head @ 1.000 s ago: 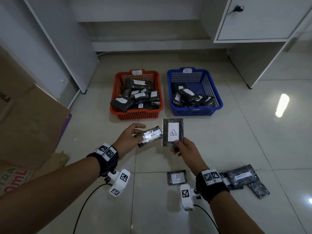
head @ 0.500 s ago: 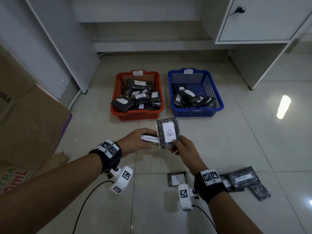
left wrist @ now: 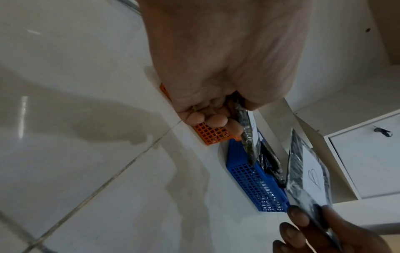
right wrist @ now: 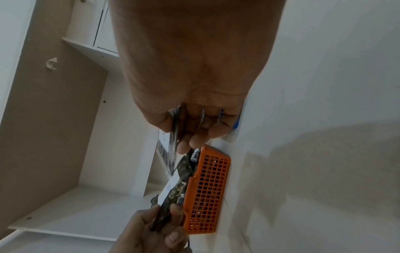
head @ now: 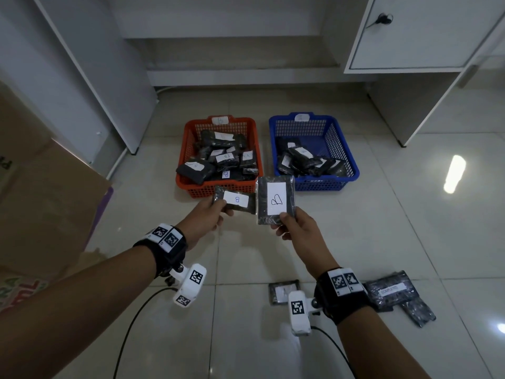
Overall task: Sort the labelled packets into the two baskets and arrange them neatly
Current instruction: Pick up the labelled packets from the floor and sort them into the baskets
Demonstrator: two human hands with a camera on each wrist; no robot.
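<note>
My left hand pinches a small black packet whose white label reads B, held flat in front of the red basket. My right hand pinches the bottom edge of a larger black packet with a handwritten B on its label, upright beside the small one. Both baskets hold several black labelled packets; the blue basket stands right of the red one. In the left wrist view, the small packet sits edge-on between thumb and fingers. The larger packet shows in the right wrist view.
Three more black packets lie on the tiled floor near my right wrist: one to its left, two to its right. A cardboard box stands at the left. White cabinet panels and a desk rise behind the baskets.
My left hand turned its small packet over so the B label now faces up. Both hands moved forward, closer to the baskets, with the two packets side by side.
</note>
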